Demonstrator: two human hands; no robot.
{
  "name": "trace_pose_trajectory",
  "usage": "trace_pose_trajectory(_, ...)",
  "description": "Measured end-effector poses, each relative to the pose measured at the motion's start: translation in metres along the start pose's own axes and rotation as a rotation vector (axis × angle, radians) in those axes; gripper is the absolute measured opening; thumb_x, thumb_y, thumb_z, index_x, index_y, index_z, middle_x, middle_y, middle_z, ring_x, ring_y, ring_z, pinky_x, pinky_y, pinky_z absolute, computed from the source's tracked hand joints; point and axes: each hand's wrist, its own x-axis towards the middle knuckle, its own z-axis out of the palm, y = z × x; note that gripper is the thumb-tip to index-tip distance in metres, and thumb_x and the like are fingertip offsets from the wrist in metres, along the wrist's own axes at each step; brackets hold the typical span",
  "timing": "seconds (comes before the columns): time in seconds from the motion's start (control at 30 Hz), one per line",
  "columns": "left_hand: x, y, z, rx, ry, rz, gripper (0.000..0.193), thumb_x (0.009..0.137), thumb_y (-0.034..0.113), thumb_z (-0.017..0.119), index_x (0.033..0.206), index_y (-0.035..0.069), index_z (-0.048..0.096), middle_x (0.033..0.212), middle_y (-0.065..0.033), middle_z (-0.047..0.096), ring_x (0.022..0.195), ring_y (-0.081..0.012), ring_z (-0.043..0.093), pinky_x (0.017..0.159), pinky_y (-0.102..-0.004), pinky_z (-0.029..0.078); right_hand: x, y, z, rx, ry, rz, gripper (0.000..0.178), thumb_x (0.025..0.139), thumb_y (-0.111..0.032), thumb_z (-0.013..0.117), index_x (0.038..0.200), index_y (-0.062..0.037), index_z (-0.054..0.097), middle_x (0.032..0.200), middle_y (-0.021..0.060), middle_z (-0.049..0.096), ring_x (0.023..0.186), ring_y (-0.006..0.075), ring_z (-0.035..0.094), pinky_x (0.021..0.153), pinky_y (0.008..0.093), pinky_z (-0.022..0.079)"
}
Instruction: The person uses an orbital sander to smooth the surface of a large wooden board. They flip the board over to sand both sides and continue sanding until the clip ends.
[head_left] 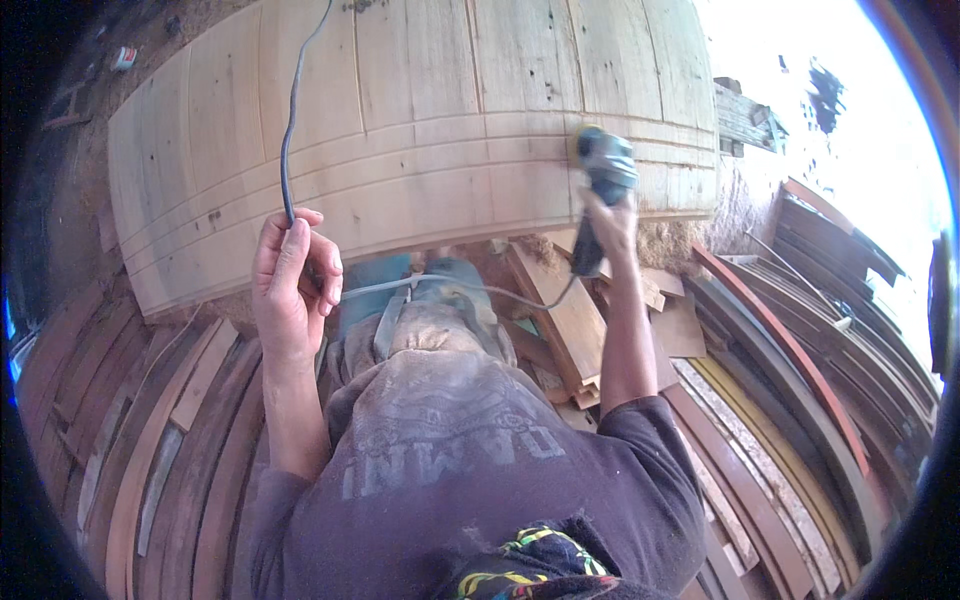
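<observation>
My right hand (612, 222) grips an angle grinder (605, 170) by its dark body, slightly blurred. The yellowish disc at its head sits over the grooved strip along the near part of a large pale wooden door panel (420, 180), toward its right end; whether it touches the wood I cannot tell. My left hand (293, 265) is raised at the panel's near left edge, its fingers curled and pinching the power cord (288, 150). From there the cord runs up over the panel, and a lighter stretch passes in front of my body to the grinder.
Stacked boards (170, 430) lie to the left, and more long planks (780, 350) fill the right, one of them reddish. Cut timber pieces (560, 310) and sawdust (670, 250) lie below the panel's near edge. A small white tub (125, 58) stands at the far left.
</observation>
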Motion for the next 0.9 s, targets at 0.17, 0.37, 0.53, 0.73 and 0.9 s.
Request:
trace_pose_trajectory(0.17, 0.009, 0.020, -0.014, 0.022, 0.004, 0.012, 0.023, 0.116, 0.026, 0.051, 0.120, 0.007, 0.062, 0.074, -0.0041, 0.062, 0.050, -0.0073, 0.052, 0.041, -0.0198, 0.035, -0.049, -0.064, 0.142, -0.439, -0.351, -0.179, 0.066, 0.084, -0.045, 0.084, 0.127, 0.0006, 0.065, 0.106, 0.0291, 0.076, 0.102, 0.0450, 0.075, 0.084, 0.0524, 0.060)
trace_pose_trajectory(0.37, 0.027, 0.035, -0.032, 0.052, 0.034, 0.014, 0.022, 0.115, 0.025, 0.052, 0.120, 0.006, 0.063, 0.074, -0.0033, 0.061, 0.049, -0.0070, 0.050, 0.041, -0.0197, 0.035, -0.048, -0.125, 0.224, -0.500, -0.470, -0.180, 0.053, 0.082, -0.026, 0.075, 0.123, -0.0019, 0.052, 0.106, 0.0327, 0.074, 0.104, 0.0519, 0.071, 0.091, 0.0584, 0.057)
trace_pose_trajectory(0.53, 0.048, 0.038, -0.052, -0.003, -0.002, -0.023, 0.022, 0.116, 0.025, 0.052, 0.120, 0.006, 0.062, 0.074, -0.0050, 0.063, 0.050, -0.0077, 0.053, 0.041, -0.0197, 0.036, -0.005, -0.111, 0.149, -0.594, -0.268, -0.067, 0.054, 0.078, -0.022, 0.076, 0.125, -0.0052, 0.055, 0.106, 0.0291, 0.076, 0.104, 0.0481, 0.073, 0.091, 0.0556, 0.058)
trace_pose_trajectory(0.73, 0.061, 0.036, -0.044, -0.026, -0.121, -0.095, 0.020, 0.116, 0.023, 0.051, 0.121, 0.007, 0.062, 0.075, -0.0047, 0.063, 0.050, -0.0086, 0.052, 0.044, -0.0219, 0.040, 0.032, -0.057, 0.073, -0.479, -0.067, -0.021, 0.059, 0.074, -0.032, 0.084, 0.122, -0.0035, 0.065, 0.110, 0.0258, 0.076, 0.107, 0.0423, 0.074, 0.094, 0.0485, 0.058)
trace_pose_trajectory(0.9, 0.054, 0.035, -0.050, -0.035, -0.138, -0.089, 0.020, 0.115, 0.024, 0.052, 0.121, 0.007, 0.062, 0.076, -0.0048, 0.063, 0.050, -0.0087, 0.051, 0.044, -0.0219, 0.040, 0.054, -0.040, 0.038, -0.355, 0.029, 0.110, 0.056, 0.074, -0.023, 0.085, 0.124, -0.0036, 0.068, 0.107, 0.0173, 0.077, 0.098, 0.0295, 0.076, 0.089, 0.0422, 0.060)
